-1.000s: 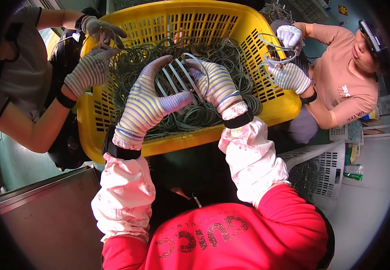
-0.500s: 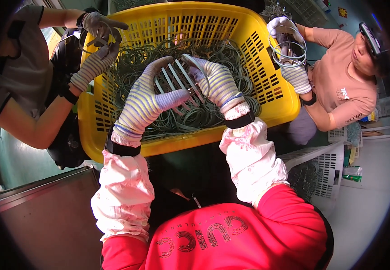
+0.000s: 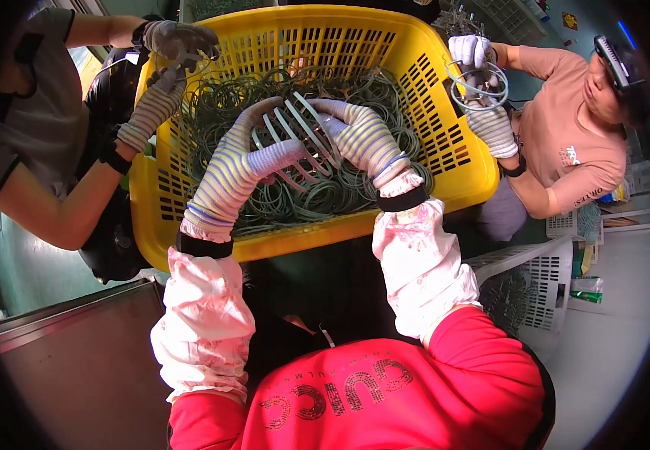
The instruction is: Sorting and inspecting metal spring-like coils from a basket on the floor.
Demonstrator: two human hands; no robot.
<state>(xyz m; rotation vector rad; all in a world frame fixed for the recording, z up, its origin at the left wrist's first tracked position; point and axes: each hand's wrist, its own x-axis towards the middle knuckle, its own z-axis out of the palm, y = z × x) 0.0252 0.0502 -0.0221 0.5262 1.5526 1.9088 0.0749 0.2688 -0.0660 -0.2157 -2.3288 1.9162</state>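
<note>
Both my hands wear striped knit gloves and are over a big yellow plastic basket [image 3: 310, 238]. My left hand [image 3: 231, 169] is closed around a row of several thin, pale metal rings [image 3: 311, 133], its thumb lying across their near side. My right hand [image 3: 366, 139] is curled at the right end of the same row, with its fingertips against the rings; its thumb is mostly hidden. Beneath my hands, a tangled heap of similar grey rings [image 3: 325, 201] fills the basket's bottom.
At the left, a co-worker's gloved hands [image 3: 156, 105] handle a part above the basket's rim. Another co-worker's gloved hands [image 3: 490, 124] hold rings at the right rim. A white basket [image 3: 546, 289] stands low at the right, and a metal-edged surface [image 3: 77, 360] lies lower left.
My right hand has brought the end ring, earlier spread apart, in beside the row. My left hand has shifted slightly left. Both co-workers' hands have moved a little.
</note>
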